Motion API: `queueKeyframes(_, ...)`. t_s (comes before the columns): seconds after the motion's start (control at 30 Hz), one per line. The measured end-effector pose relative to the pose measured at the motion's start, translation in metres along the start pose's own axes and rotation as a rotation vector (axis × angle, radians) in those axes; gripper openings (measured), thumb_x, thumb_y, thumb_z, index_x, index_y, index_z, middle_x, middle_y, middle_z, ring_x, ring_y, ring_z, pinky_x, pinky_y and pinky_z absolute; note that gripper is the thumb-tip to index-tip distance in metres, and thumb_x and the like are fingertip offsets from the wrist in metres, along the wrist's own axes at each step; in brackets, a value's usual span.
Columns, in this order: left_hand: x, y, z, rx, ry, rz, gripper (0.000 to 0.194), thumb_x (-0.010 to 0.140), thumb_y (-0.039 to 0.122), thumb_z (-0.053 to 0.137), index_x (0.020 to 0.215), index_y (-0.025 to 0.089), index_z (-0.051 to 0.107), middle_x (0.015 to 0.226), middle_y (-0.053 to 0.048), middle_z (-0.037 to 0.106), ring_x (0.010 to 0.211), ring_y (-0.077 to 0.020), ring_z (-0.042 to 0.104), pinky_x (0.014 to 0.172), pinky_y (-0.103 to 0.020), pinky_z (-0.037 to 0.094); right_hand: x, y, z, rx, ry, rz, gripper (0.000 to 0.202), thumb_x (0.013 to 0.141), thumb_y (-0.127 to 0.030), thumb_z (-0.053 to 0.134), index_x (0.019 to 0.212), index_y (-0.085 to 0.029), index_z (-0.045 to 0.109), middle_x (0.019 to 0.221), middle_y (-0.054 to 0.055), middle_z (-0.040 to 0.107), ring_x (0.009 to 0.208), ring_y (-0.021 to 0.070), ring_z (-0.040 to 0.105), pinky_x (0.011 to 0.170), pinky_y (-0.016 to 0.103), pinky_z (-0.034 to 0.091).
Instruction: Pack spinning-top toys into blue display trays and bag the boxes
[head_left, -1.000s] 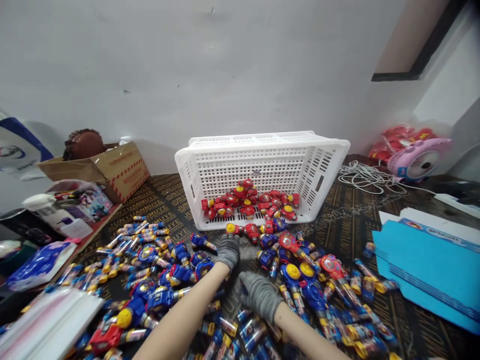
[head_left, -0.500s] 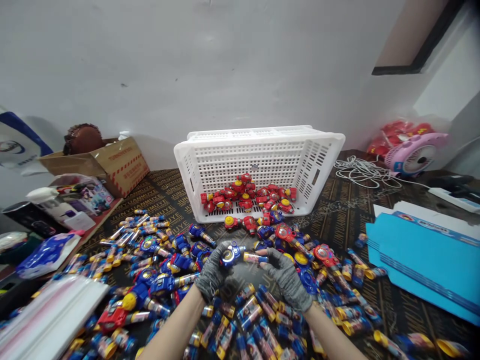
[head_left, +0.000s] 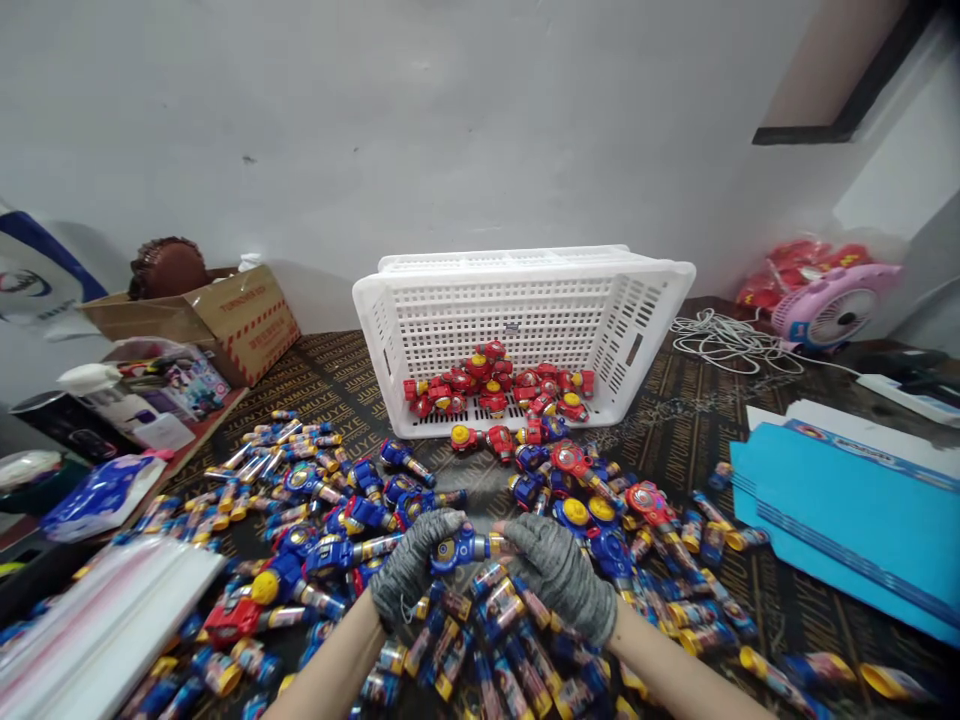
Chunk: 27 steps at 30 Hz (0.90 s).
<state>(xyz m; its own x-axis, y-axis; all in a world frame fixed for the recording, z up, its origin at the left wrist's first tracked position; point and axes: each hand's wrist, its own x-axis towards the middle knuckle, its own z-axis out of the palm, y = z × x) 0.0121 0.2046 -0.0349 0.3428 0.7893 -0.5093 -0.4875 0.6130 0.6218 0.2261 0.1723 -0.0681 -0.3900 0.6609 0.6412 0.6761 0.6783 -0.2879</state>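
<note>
Both hands wear grey knit gloves and meet low in the middle of the view, just above the bench (head_left: pixel 697 420). The left hand (head_left: pixel 411 570) curls around the round blue head of a toy (head_left: pixel 459 549), its fingers closed over the top. The right hand (head_left: pixel 559 572) pinches the tube end of the same toy between thumb and fingertips. The toy lies level between the two hands, blue with a yellow centre, held a little above the heap.

Under and around the hands lies a pile of tubes (head_left: pixel 487 640), small clear cylinders with coloured labels and yellow caps, spread over the patterned dark bench top. More blue toys (head_left: pixel 352 520) lie left of the hands, and a mix of red and blue ones (head_left: pixel 600 500) lies to the right.

Behind the heap a white basket (head_left: pixel 517 300) is tipped on its side, its mouth facing the person, with red toys (head_left: pixel 495 390) gathered on its lower wall and a few spilling out at its lip. A cardboard box (head_left: pixel 232 320) stands at the far left by the wall. Flat blue cards (head_left: pixel 847 520) lie at the right, and a pink fan (head_left: pixel 832 310) and a coil of white cable (head_left: pixel 720 345) sit beyond them.
</note>
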Motion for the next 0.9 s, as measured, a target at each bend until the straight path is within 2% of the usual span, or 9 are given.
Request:
queueKeyframes(0.17,-0.021,-0.009,0.011,-0.047,0.035,-0.245,0.013,0.074,0.023,0.068,0.071,0.011,0.065,0.065,-0.006,0.069,0.055,-0.0165,0.064,0.057,-0.027,0.052,0.009,-0.016,-0.014,-0.243,0.018,-0.321,0.024,0.094,-0.031,0.052,0.103,-0.011,0.062,0.073,0.009,0.067,0.07,0.0198,0.065,0.064,0.032,0.053)
queueKeyframes(0.27,-0.034,-0.013,0.02,-0.097,0.052,-0.245,0.012,0.073,0.023,0.068,0.069,0.012,0.063,0.062,-0.004,0.067,0.052,-0.0142,0.062,0.055,-0.025,0.051,0.014,-0.025,-0.022,-0.268,0.032,-0.389,0.025,0.096,-0.032,0.048,0.098,-0.011,0.061,0.067,0.006,0.064,0.062,0.0172,0.061,0.059,0.029,0.049)
queueKeyframes(0.4,-0.04,-0.016,0.023,-0.061,0.157,-0.024,0.016,0.066,0.025,0.073,0.062,0.015,0.062,0.057,0.001,0.063,0.048,-0.0107,0.057,0.049,-0.021,0.047,0.022,-0.038,-0.034,-0.261,0.102,-0.354,0.03,0.099,-0.034,0.04,0.095,-0.012,0.06,0.063,0.003,0.062,0.053,0.0155,0.057,0.049,0.028,0.042)
queueKeyframes(0.5,-0.044,-0.015,0.022,0.052,0.224,0.209,0.016,0.059,0.025,0.077,0.064,0.017,0.064,0.063,0.001,0.064,0.058,-0.0119,0.059,0.059,-0.023,0.051,0.026,-0.049,-0.041,-0.282,0.099,-0.341,0.029,0.098,-0.032,0.043,0.098,-0.009,0.061,0.06,0.003,0.06,0.052,0.0159,0.055,0.048,0.027,0.04)
queueKeyframes(0.57,-0.05,-0.012,0.023,0.153,0.203,0.281,0.018,0.057,0.027,0.079,0.066,0.018,0.066,0.069,0.0,0.066,0.064,-0.0144,0.06,0.064,-0.026,0.052,0.026,-0.055,-0.043,-0.264,0.061,-0.304,0.028,0.098,-0.031,0.044,0.093,-0.011,0.062,0.06,0.004,0.06,0.053,0.0155,0.054,0.049,0.027,0.039)
queueKeyframes(0.67,-0.059,-0.006,0.023,0.32,0.166,0.309,0.018,0.061,0.034,0.078,0.065,0.02,0.067,0.071,-0.003,0.067,0.07,-0.0186,0.061,0.066,-0.03,0.052,0.024,-0.061,-0.043,0.018,-0.081,-0.046,0.036,0.098,-0.035,0.042,0.073,-0.016,0.059,0.059,0.001,0.056,0.052,0.0122,0.048,0.05,0.024,0.034)
queueKeyframes(0.8,-0.06,-0.004,0.011,0.626,0.06,0.339,0.027,0.067,0.045,0.073,0.063,0.019,0.065,0.071,-0.005,0.065,0.074,-0.0206,0.059,0.067,-0.032,0.05,0.019,-0.063,-0.034,0.669,-0.476,0.624,0.051,0.089,-0.051,0.051,0.052,-0.019,0.037,0.05,-0.006,0.033,0.048,0.0075,0.03,0.046,0.023,0.024)
queueKeyframes(0.87,-0.055,-0.005,-0.001,0.722,0.065,0.334,0.027,0.064,0.045,0.074,0.068,0.019,0.068,0.079,-0.006,0.067,0.081,-0.0226,0.059,0.073,-0.033,0.05,0.014,-0.063,-0.026,0.824,-0.543,0.768,0.052,0.086,-0.057,0.051,0.053,-0.019,0.037,0.051,-0.006,0.031,0.05,0.0078,0.029,0.047,0.022,0.026)
queueKeyframes(0.9,-0.053,-0.006,-0.007,0.753,0.087,0.347,0.028,0.062,0.044,0.075,0.073,0.019,0.071,0.086,-0.007,0.069,0.088,-0.0244,0.06,0.08,-0.035,0.049,0.011,-0.064,-0.022,0.816,-0.506,0.747,0.05,0.085,-0.058,0.051,0.056,-0.019,0.042,0.054,-0.005,0.036,0.052,0.0088,0.033,0.05,0.023,0.029)
